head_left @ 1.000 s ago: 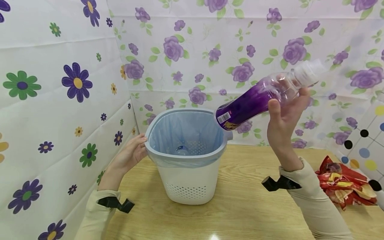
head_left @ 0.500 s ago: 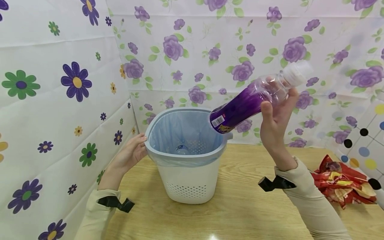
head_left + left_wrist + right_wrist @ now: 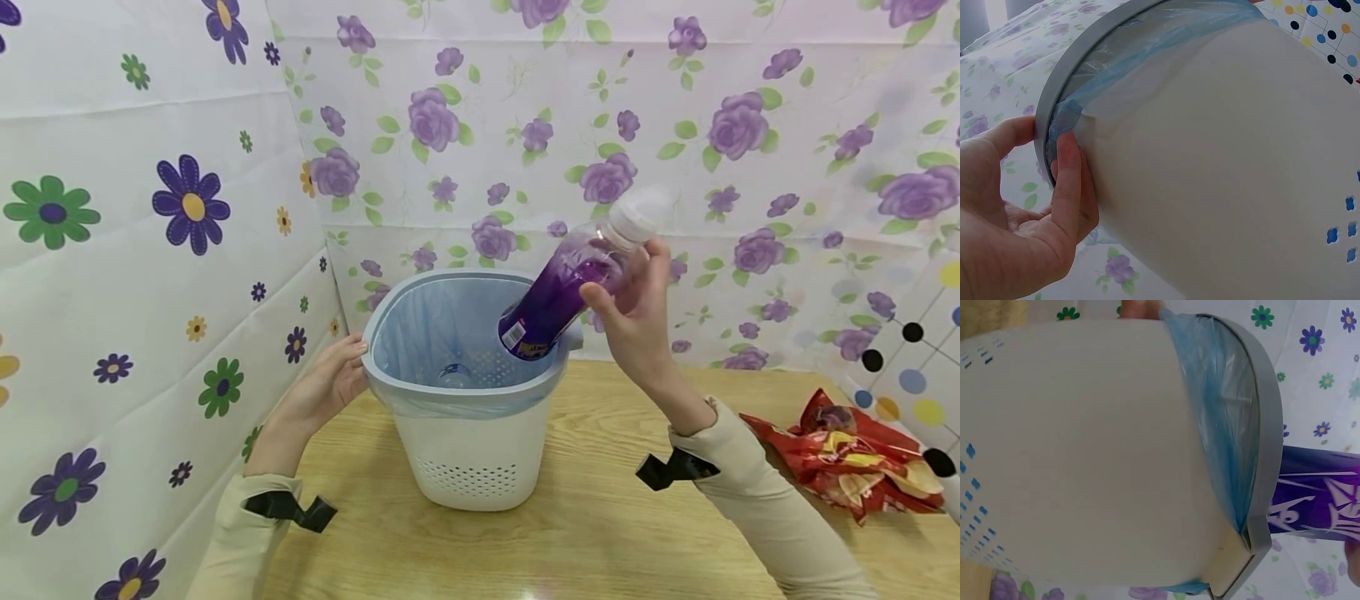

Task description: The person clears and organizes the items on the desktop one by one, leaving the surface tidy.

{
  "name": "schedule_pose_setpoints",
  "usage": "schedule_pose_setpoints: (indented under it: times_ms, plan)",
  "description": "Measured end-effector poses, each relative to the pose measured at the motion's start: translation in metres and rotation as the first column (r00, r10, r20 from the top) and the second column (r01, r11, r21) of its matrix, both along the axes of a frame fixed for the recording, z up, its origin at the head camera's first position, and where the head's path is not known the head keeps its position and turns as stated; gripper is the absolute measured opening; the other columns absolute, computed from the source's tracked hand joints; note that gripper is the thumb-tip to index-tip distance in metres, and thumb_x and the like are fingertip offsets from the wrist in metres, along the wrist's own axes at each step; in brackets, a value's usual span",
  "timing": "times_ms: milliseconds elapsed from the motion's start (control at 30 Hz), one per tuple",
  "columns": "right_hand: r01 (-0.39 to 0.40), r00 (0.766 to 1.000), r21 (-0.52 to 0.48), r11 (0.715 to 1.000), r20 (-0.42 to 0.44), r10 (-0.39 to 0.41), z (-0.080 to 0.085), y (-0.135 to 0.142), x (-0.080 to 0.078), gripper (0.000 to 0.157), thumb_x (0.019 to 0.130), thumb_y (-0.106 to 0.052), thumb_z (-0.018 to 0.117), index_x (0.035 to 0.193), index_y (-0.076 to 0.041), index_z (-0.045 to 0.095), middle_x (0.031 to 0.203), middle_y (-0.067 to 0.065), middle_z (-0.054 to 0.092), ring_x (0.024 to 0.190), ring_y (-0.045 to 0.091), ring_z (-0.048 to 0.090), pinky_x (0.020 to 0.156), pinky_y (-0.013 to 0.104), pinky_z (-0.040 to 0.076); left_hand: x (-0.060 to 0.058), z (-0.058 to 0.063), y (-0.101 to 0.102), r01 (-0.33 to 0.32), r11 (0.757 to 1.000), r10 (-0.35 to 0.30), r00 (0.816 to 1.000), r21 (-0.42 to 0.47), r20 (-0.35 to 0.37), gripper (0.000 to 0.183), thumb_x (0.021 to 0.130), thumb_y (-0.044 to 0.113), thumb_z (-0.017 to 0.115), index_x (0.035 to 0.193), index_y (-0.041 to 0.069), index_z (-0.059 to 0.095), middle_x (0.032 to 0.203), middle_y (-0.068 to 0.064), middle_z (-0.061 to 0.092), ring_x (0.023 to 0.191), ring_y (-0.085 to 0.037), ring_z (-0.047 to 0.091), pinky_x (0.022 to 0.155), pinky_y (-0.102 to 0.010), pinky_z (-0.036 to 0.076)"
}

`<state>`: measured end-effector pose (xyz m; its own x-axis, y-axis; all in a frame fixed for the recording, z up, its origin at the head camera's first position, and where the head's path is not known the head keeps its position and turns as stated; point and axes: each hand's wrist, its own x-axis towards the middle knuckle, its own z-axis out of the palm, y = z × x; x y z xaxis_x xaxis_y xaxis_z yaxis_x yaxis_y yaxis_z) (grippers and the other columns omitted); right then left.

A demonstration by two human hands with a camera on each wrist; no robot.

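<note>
A white trash bin with a grey-blue rim and a blue plastic liner stands on the wooden table. My left hand pinches the rim at its left side, thumb on the outer edge and fingers under it in the left wrist view. Over the bin's right side, my right hand grips a plastic bottle with a purple label and white cap. The bottle tilts, its base lower left inside the opening and its cap up to the right. Another clear bottle lies inside the bin, mostly hidden.
A crumpled red snack bag lies on the table at the right, partly behind the right sleeve. Flower-patterned sheets cover the walls at the back and left, with a dotted sheet at the right.
My right hand has moved left and down with the purple bottle, bringing its base from beside the rim to within the bin's opening. My left hand has stayed on the rim.
</note>
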<state>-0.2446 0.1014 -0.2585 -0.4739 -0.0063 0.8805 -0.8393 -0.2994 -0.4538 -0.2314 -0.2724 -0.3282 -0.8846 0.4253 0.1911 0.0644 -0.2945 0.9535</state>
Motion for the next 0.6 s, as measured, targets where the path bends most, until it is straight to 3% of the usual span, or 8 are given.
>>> schedule_pose_setpoints:
  times_ms: [100,167,333,500,600]
  plan:
    - [0.005,0.995,0.127,0.992,0.095,-0.017,-0.003,0.002,0.001,0.058,0.088,-0.009,0.07,0.131,-0.013,0.031,0.128,0.009,0.053,0.114,0.021,0.055,0.093,0.022,0.052,0.0,0.0,0.0,-0.001,1.0,0.001,1.0,0.002,-0.001,0.023,0.104,0.014,0.034,0.12,0.012,0.051,0.103,0.006,0.061,0.091,-0.003,0.062,0.079,-0.013,0.056]
    - [0.011,0.988,0.235,0.972,0.146,-0.046,-0.004,0.003,0.001,0.058,0.089,-0.001,0.066,0.135,-0.013,0.032,0.131,0.01,0.052,0.117,0.02,0.055,0.096,0.022,0.052,0.0,0.0,0.0,-0.002,1.0,0.002,1.0,0.012,0.004,0.023,0.104,0.013,0.033,0.119,0.012,0.051,0.102,0.006,0.061,0.09,-0.003,0.062,0.079,-0.013,0.056]
    - [0.012,0.975,0.477,0.879,0.19,-0.116,-0.007,0.008,-0.001,0.059,0.095,-0.002,0.056,0.146,-0.008,0.027,0.143,0.014,0.044,0.131,0.021,0.047,0.106,0.022,0.046,0.0,0.001,0.001,-0.01,0.999,0.009,1.0,0.032,0.029,0.023,0.104,0.011,0.033,0.117,0.012,0.052,0.099,0.006,0.063,0.088,-0.004,0.063,0.08,-0.014,0.056]
    - [0.016,0.975,0.512,0.859,0.183,-0.128,-0.013,0.013,-0.004,0.058,0.097,-0.003,0.052,0.148,-0.008,0.025,0.145,0.016,0.042,0.133,0.03,0.042,0.109,0.022,0.042,0.0,0.001,0.002,-0.013,0.999,0.011,0.999,0.031,0.044,0.023,0.104,0.012,0.034,0.117,0.013,0.053,0.1,0.006,0.063,0.088,-0.003,0.063,0.079,-0.013,0.056]
    - [0.036,0.973,0.517,0.855,0.177,-0.148,-0.017,0.018,-0.005,0.053,0.097,-0.003,0.052,0.146,-0.007,0.031,0.141,0.018,0.045,0.129,0.027,0.046,0.106,0.02,0.044,0.0,0.0,0.001,-0.013,1.0,0.012,0.999,0.027,0.041,0.023,0.104,0.013,0.034,0.117,0.012,0.052,0.099,0.006,0.063,0.088,-0.003,0.063,0.078,-0.013,0.056]
